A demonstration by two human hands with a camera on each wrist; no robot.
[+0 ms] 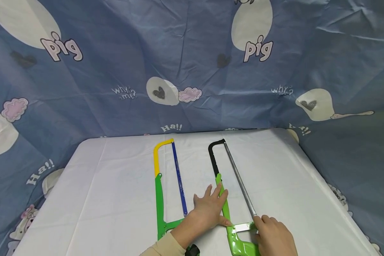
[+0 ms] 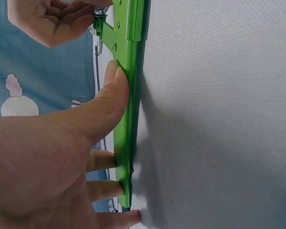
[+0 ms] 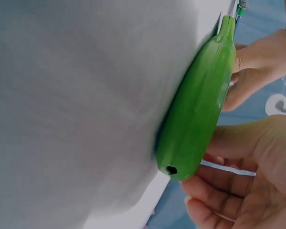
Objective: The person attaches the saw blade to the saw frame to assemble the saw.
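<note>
A hacksaw with a light green frame, black front arm and silver blade lies on the white-covered table. My left hand rests across the frame, fingers spread and fairly straight; in the left wrist view its thumb presses along the green metal. At the blade's rear end, beside the green handle, my right hand holds the hacksaw with curled fingers. Its fingertips are partly hidden. The right wrist view shows the handle's rounded butt close to the thumb.
Left of my hands lies a second hacksaw with a yellow front arm and blue blade; my left forearm covers its rear. A black rounded part shows below the sleeve. Behind the white tablecloth hangs a blue printed curtain.
</note>
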